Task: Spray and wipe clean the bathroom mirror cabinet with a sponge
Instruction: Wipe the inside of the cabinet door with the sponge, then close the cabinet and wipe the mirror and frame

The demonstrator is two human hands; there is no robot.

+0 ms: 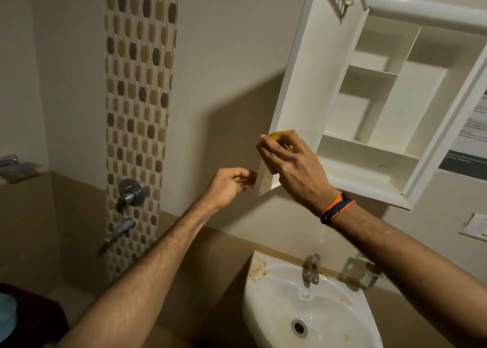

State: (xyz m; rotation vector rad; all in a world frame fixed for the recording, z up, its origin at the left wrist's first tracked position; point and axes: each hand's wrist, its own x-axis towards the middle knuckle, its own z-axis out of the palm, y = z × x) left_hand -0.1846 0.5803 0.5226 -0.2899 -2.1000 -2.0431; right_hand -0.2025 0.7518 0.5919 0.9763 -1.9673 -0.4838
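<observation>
Fingers (266,143) of the right hand (292,166) press a yellow sponge (280,135) on the open cabinet door (319,84)'s inner face, near its lower edge.
The left hand (229,184) pinches that door's bottom corner, steadying it. Wiping looks underway; the cabinet shelves (369,150) probably remain, and no spray bottle is visible.

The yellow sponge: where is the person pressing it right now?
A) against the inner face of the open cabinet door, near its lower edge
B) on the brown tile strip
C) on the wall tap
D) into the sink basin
A: the right hand holds the yellow sponge against the inside of the open cabinet door, low down, while the left hand steadies the door's bottom corner.
</observation>
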